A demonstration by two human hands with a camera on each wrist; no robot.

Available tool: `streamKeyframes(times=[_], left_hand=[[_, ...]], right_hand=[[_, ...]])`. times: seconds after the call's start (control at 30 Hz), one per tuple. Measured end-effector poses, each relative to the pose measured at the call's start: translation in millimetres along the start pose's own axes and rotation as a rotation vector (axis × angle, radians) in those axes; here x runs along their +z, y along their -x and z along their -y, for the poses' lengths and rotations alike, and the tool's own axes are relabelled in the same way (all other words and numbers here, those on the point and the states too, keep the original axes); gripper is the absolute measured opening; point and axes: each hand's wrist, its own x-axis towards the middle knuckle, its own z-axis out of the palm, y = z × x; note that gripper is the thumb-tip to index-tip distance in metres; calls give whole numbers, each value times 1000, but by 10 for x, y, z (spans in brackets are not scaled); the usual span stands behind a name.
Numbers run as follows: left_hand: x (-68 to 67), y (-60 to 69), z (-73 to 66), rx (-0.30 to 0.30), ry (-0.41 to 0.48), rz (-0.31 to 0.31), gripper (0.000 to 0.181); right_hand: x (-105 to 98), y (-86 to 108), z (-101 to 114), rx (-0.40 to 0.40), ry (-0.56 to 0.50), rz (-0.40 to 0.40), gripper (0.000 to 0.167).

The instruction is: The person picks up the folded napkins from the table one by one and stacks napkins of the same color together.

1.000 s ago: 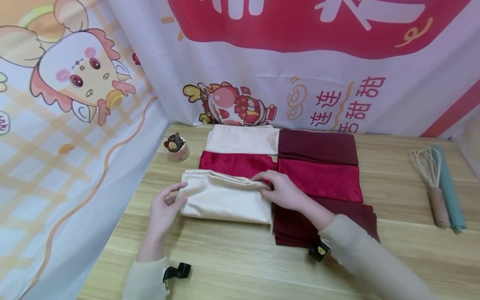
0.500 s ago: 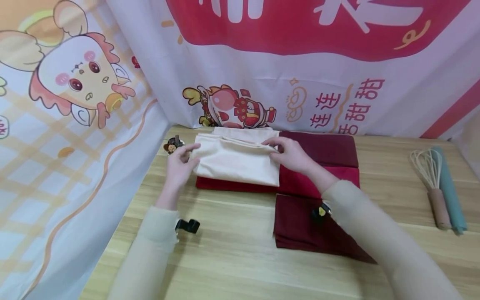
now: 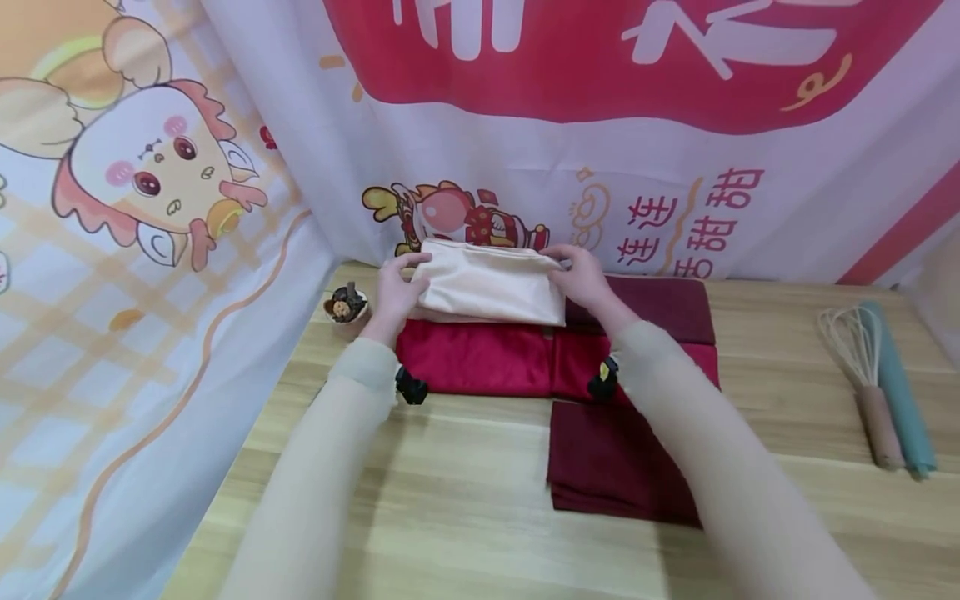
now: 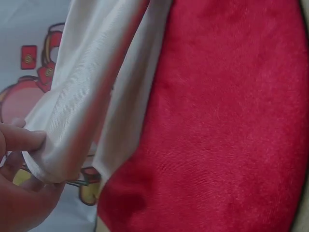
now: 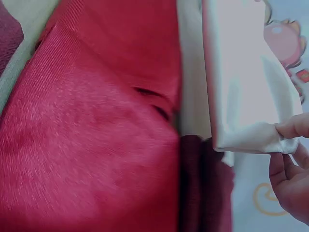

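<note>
A folded cream cloth (image 3: 491, 283) is held up at the back of the table, tilted, its ends gripped from both sides. My left hand (image 3: 400, 292) pinches its left end between thumb and fingers, also plain in the left wrist view. At the opposite end, my right hand (image 3: 588, 282) pinches the corner. Beneath it lies another folded cream cloth (image 4: 128, 101), mostly hidden in the head view. The two are apart in the left wrist view. In front lies a folded red cloth (image 3: 476, 358), with a second red cloth (image 5: 91, 145) to its right.
A folded maroon cloth (image 3: 667, 308) lies at the back right, another maroon cloth (image 3: 618, 462) nearer the front. A small decorated cup (image 3: 347, 308) stands left of my left hand. At the far right are a whisk (image 3: 862, 375) and a teal roll (image 3: 896, 392). Printed curtains hang behind.
Both hands have carried the cream cloth away from me, from in front of the left red cloth, over it, to above the back cream cloth. The left red cloth is now uncovered.
</note>
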Motion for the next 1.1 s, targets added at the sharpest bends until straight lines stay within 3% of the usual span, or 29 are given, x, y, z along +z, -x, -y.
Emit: streamKeyframes(times=[0.1, 0.27, 0.5, 0.7, 0.87, 0.97, 1.1], left_hand=[[41, -40, 68, 29, -35, -17, 38], [69, -79, 121, 25, -97, -54, 37], [102, -116, 205, 12, -200, -78, 39], [80, -134, 241, 56, -242, -90, 41], [23, -143, 229, 44, -293, -80, 42], [7, -131, 184, 37, -278, -60, 43], [38, -33, 40, 84, -243, -4, 40]], right_hand=[[112, -46, -87, -29, 34, -31, 37], [240, -108, -134, -74, 90, -67, 37], [297, -104, -105, -41, 98, -39, 41], [242, -88, -109, -45, 150, 18, 51], [135, -49, -111, -41, 163, 55, 53], [62, 3, -87, -69, 162, 66, 53], [-23, 117, -29, -142, 151, 72, 51]])
